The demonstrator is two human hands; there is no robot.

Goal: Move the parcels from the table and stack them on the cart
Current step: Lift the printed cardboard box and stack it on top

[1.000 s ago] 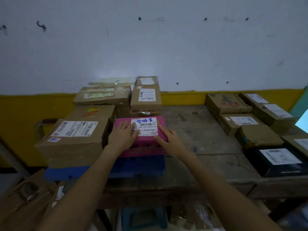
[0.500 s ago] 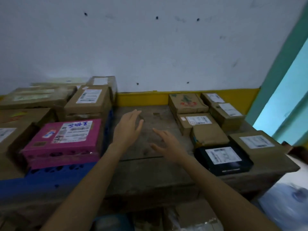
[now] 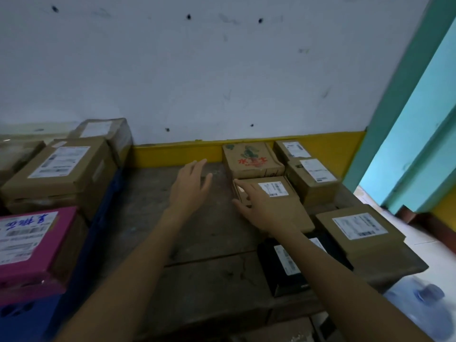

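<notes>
Your left hand [image 3: 191, 185] straight-fingered, empty, above table [image 3: 197, 243] middle | your right hand [image 3: 259, 208], fingers spread, empty, over labelled brown parcel [image 3: 293, 211] on table's right side | contact unclear

**Materials & finish**

Table [image 3: 197, 267]: rough, worn wood, matt. On its right side, brown parcels [image 3: 318, 188]: matt cardboard w/ white paper labels [image 3: 272, 188]; black box [image 3: 276, 270] looks smoother. Left of table, pink carton [image 3: 32, 245]: matt card, on blue cart [image 3: 22, 322], plastic.

Pink parcel [image 3: 32, 245] with blue handwriting, brown parcel [image 3: 251, 157] printed red and green, black parcel [image 3: 283, 265], blue cart [image 3: 74, 280], yellow wall band [image 3: 177, 153]
</notes>
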